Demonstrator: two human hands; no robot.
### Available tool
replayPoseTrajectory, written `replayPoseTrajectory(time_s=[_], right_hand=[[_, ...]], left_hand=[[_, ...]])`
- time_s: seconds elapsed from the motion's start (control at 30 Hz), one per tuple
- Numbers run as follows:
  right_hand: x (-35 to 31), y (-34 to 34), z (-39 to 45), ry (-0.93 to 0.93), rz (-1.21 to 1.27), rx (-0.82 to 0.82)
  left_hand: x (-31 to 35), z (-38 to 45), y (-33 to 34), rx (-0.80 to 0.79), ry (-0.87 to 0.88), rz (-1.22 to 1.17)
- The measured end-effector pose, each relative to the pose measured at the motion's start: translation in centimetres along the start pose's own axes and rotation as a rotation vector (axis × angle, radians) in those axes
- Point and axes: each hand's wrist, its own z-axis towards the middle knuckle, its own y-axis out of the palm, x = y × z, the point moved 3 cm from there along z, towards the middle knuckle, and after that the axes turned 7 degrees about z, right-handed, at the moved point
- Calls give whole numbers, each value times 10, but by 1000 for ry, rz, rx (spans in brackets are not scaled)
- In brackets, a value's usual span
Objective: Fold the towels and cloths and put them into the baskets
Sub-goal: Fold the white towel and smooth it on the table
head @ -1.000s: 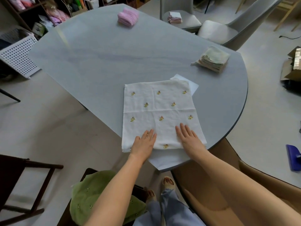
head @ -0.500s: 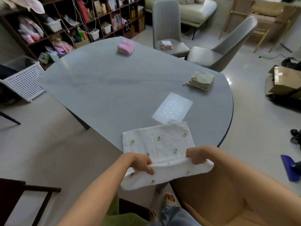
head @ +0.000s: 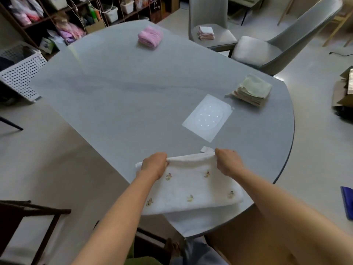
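Towel [head: 193,186] at table's [head: 114,88] near edge, folded stack [head: 252,90] far right

Only 1 view is showing, from a head-worn camera. It is looking forward and steeply down, sitting close above the hands [head: 191,165] at the desk's [head: 133,96] near edge.

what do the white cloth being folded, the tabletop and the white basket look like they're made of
White cloth: soft woven fabric, probably cotton; it drapes and rolls at the fold and carries small embroidered-looking motifs. Tabletop: smooth grey stone-look slab, semi-gloss, judging by faint veining and reflections. White basket: most likely rigid plastic, with regular punched holes.
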Motion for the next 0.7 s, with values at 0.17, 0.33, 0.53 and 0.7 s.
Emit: replayPoseTrajectory(time_s=[0.17, 0.33, 0.53, 0.7], right_hand=[[8, 15, 25, -2, 31, 42], [17, 22, 36, -3, 110, 61], [32, 24, 39, -25, 360, 68], [48, 26, 39, -7, 558, 98]], left_hand=[[0, 18, 15, 38, -3, -12], [4, 28, 22, -41, -20, 109], [56, 44, 10, -8, 165, 19], [81, 58, 14, -12, 173, -48]])
